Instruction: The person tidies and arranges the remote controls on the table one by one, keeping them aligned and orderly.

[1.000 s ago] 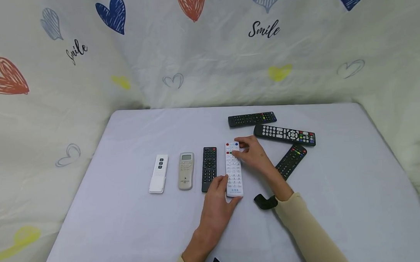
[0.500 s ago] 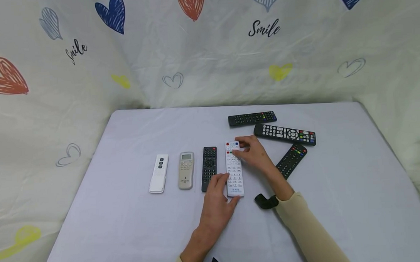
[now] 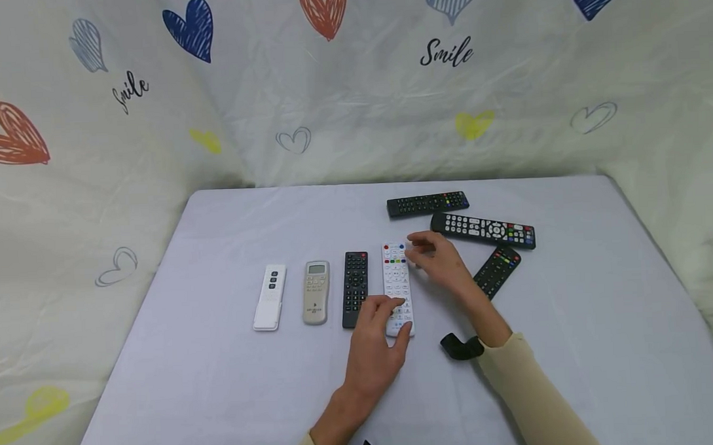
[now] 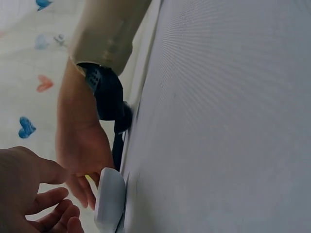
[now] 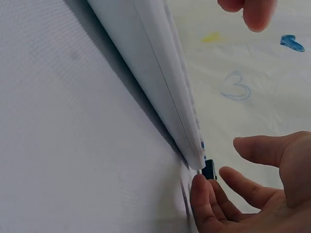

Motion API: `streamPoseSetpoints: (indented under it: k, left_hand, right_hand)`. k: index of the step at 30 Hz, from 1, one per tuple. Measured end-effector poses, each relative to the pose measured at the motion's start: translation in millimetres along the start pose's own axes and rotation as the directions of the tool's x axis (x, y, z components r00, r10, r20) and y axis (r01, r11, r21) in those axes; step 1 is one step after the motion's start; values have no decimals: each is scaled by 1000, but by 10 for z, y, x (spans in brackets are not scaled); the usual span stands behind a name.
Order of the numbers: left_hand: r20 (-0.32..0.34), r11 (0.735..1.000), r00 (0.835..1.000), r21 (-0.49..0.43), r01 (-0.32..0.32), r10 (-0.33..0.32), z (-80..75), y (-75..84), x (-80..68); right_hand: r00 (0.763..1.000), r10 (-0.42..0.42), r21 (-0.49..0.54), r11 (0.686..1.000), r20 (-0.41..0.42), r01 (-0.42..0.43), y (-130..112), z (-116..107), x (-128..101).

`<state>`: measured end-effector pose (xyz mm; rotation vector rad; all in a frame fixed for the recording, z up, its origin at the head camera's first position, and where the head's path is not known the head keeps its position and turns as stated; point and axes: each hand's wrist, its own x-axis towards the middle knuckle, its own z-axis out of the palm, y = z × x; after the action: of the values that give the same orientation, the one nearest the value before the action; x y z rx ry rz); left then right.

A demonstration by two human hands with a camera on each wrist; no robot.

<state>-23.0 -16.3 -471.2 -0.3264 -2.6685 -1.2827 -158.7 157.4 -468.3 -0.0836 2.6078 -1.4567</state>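
Two cream sleeves: nearest, on the near side of the white keypad remote, each with a black wrist mount by its cuff.
Left hand: over the near end of the white keypad remote, fingers loosely bent, thumb apart, pinching nothing; the left wrist view shows a gap between it and the casing.
White keypad remote: flat on the white tabletop, buttons up, long side pointing away; with a hand at either end, a light nudge from each could presumably steer its angle.
Right hand: beside the far end of the white keypad remote, on its right, fingers spread and gripping nothing; whether a fingertip brushes the casing, I cannot tell.
Row: leftward of the white keypad remote come a slim black remote, a beige remote and a small white remote, apart and roughly parallel, probably so each face stays readable.
Loose group: right of and beyond the white keypad remote, a slanted black remote, a long black remote and a far black remote lie at differing angles, seemingly unarranged.
Backdrop: farthest beyond the white keypad remote, pale cloth printed with hearts.
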Motion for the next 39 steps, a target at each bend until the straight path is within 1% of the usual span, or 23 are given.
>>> streamPoseSetpoints:
  k: [2,5,10,20,22,27,29,34,39]
  left_hand:
    - [-4,1000,1000,-12,-28,28,19,8,6]
    - [0,998,999,-32,-53,53,44,16,15]
    - [20,996,997,-64,-67,69,81,24,30]
    - [88,995,993,-80,-68,75,147,67,100]
    - [90,994,993,-79,-69,76,151,79,115]
    - [80,992,991,-72,-102,108,168,112,153]
    - [93,991,989,-81,-109,116,185,125,166]
    - [143,991,984,-96,-90,103,236,151,182]
    - [143,991,984,-90,-97,109,276,158,207]
  right_hand:
    - [1000,4,17,1000,-18,-4,-9,-34,-28]
    - [999,4,41,999,-54,-2,-14,-84,-66]
    - [993,-9,28,1000,-116,12,25,-159,-98]
    - [979,-2,-3,1000,-205,1,77,-332,-189]
    - [977,2,-3,1000,-215,-3,88,-366,-209]
    - [969,6,-21,1000,-245,-12,129,-440,-268]
    - [966,7,-28,1000,-259,-14,148,-464,-292]
    - [959,7,-37,999,-285,-19,175,-508,-337]
    - [952,-12,-51,999,-305,-4,188,-550,-353]
